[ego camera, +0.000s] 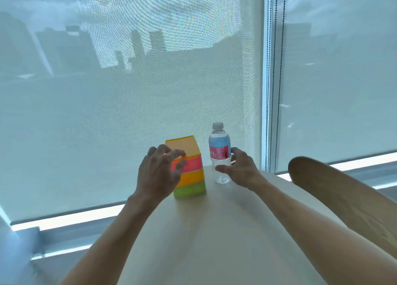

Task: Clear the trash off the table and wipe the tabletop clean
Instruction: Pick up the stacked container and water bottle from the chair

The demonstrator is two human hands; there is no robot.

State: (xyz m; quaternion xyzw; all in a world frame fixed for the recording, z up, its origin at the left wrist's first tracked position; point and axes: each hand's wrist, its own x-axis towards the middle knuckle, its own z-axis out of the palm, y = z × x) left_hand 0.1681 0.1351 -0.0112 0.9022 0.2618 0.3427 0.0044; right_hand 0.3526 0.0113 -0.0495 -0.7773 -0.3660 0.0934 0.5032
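A tall block of sticky notes (190,168) in orange, pink, orange and green bands stands at the far end of the pale table (214,231). My left hand (158,173) hovers just in front of its left side, fingers spread and curled, apparently not gripping it. To the right a small clear water bottle (219,149) with a blue and pink label and white cap stands upright. My right hand (240,168) is open around its lower part, thumb in front and fingers behind, close to the bottle but not clearly closed on it.
A wooden chair back (343,194) curves in at the right of the table. A window with a translucent roller blind (150,91) and bead chains (272,91) stands right behind the table's far edge. The window sill (64,218) runs at the left.
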